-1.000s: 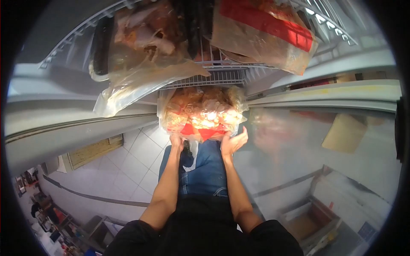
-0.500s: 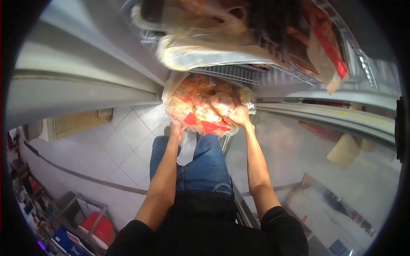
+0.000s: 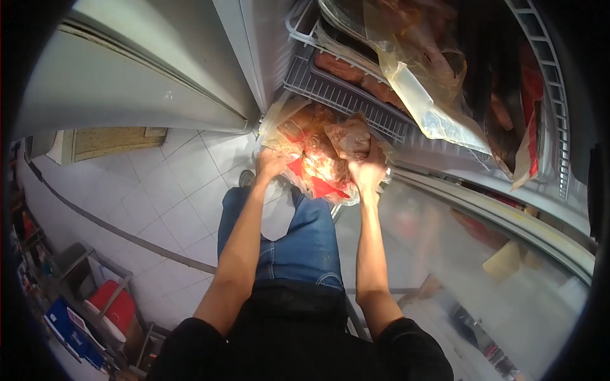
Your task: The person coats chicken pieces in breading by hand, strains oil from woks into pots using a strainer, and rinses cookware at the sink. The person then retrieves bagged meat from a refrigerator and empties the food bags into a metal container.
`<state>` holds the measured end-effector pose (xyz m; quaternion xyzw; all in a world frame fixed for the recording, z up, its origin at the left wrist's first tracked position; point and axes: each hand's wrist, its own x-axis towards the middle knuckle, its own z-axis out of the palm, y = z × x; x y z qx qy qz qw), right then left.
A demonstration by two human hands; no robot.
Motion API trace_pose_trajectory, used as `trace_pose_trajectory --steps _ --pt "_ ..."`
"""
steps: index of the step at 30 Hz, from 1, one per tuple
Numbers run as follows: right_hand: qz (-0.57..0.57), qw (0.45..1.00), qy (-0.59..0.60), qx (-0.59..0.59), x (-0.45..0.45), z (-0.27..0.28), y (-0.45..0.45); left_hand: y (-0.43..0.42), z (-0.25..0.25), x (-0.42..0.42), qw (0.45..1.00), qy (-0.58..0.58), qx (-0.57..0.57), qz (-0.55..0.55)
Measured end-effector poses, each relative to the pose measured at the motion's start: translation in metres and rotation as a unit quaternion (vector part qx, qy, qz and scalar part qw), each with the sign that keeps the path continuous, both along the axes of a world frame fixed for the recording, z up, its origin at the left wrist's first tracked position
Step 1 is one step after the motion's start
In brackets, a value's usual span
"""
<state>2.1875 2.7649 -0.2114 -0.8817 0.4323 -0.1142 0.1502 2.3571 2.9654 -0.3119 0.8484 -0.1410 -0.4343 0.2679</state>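
In front of the open fridge is a large clear plastic bag of meat [image 3: 318, 162], with orange-pink pieces and red printed patches showing. My left hand [image 3: 272, 164] is closed on its left side, fingers partly hidden in the plastic. On the right, my right hand [image 3: 370, 170] grips the bag's edge, thumb toward the middle. A paler wrapped piece [image 3: 349, 136] lies against those fingers at the top of the bag. The bag hangs above my knees, just below a white wire shelf [image 3: 343, 101].
Upper wire shelves carry a tray of meat [image 3: 346, 66] and a plastic-wrapped package [image 3: 432, 108] jutting over the front. Fridge doors stand open left [image 3: 140, 95] and right [image 3: 470, 254]. A red-lidded container [image 3: 111, 308] sits on a rack at lower left.
My left hand has moved up the bag's side. The right hand has shifted slightly right, and the paler piece stands higher. The view has turned, showing more of the shelves.
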Motion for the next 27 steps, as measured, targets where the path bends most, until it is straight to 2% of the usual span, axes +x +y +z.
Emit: trace_pose_trajectory --steps 1,2,3,4,5,6,8,10,12,13,14,16,17,18,19,20,21,22,24,25,27 --pt "-0.010 1.000 0.010 -0.018 0.000 -0.018 -0.001 0.006 0.017 0.000 0.997 -0.006 -0.070 -0.024" --pt "-0.020 0.999 0.021 -0.035 -0.007 -0.044 -0.001 0.013 0.015 -0.009 0.997 -0.002 -0.068 -0.024" --pt "0.017 0.976 0.111 -0.187 -0.008 -0.055 0.008 0.021 0.007 -0.015 0.996 -0.040 -0.081 0.019" --pt "0.017 0.976 0.111 -0.187 -0.016 -0.061 0.008 0.030 -0.001 -0.019 0.991 -0.079 -0.093 0.063" --pt "0.040 0.987 0.136 -0.070 0.001 -0.012 0.024 0.048 -0.047 -0.033 0.965 -0.238 -0.107 0.019" --pt "0.062 0.984 0.159 0.048 0.014 0.017 0.041 0.058 -0.043 -0.040 0.966 -0.236 -0.105 0.019" --pt "0.126 0.985 0.029 0.111 0.009 -0.019 0.068 0.067 -0.026 -0.050 0.973 -0.121 -0.127 0.149" --pt "0.206 0.934 0.007 0.292 0.019 -0.017 0.098 0.066 -0.023 -0.050 0.975 -0.133 -0.123 0.130" --pt "0.245 0.966 -0.081 0.034 0.023 -0.045 0.134 0.071 -0.021 -0.050 0.976 -0.145 -0.116 0.114" --pt "0.242 0.966 -0.083 0.034 0.023 -0.059 0.147 0.074 -0.022 -0.049 0.972 -0.184 -0.123 0.079" --pt "0.257 0.964 -0.036 0.055 0.021 -0.072 0.155 0.073 -0.023 -0.047 0.965 -0.221 -0.134 0.041" --pt "0.259 0.963 0.018 0.077 0.020 -0.065 0.146 0.074 -0.001 -0.038 0.976 -0.182 -0.112 0.035" --pt "0.200 0.948 0.043 0.246 0.028 -0.042 0.125 0.076 0.006 -0.037 0.985 -0.145 -0.085 0.037" --pt "0.133 0.902 0.064 0.406 0.028 -0.026 0.109 0.079 0.004 -0.034 0.986 -0.141 -0.088 0.031" --pt "0.087 0.951 -0.015 0.298 0.016 -0.029 0.101 0.080 0.000 -0.031 0.987 -0.151 -0.046 0.023" --pt "0.033 0.986 -0.115 0.114 0.000 -0.039 0.092 0.079 -0.001 -0.029 0.987 -0.161 -0.004 0.017" --pt "-0.028 0.993 -0.111 0.027 -0.014 -0.040 0.077 0.074 0.013 -0.028 0.986 -0.164 0.004 0.005" --pt "-0.134 0.988 -0.066 0.043 -0.028 -0.040 0.068 0.071 0.016 -0.028 0.986 -0.164 -0.001 0.000" --pt "-0.217 0.970 -0.089 0.066 -0.037 -0.041 0.053 0.066 0.015 -0.031 0.987 -0.149 -0.053 0.028" --pt "-0.227 0.968 -0.089 0.060 -0.036 -0.044 0.046 0.065 0.010 -0.033 0.987 -0.147 -0.060 0.019" --pt "-0.149 0.983 -0.062 -0.085 -0.009 -0.030 0.033 0.064 -0.012 -0.035 0.970 -0.206 -0.102 0.078"
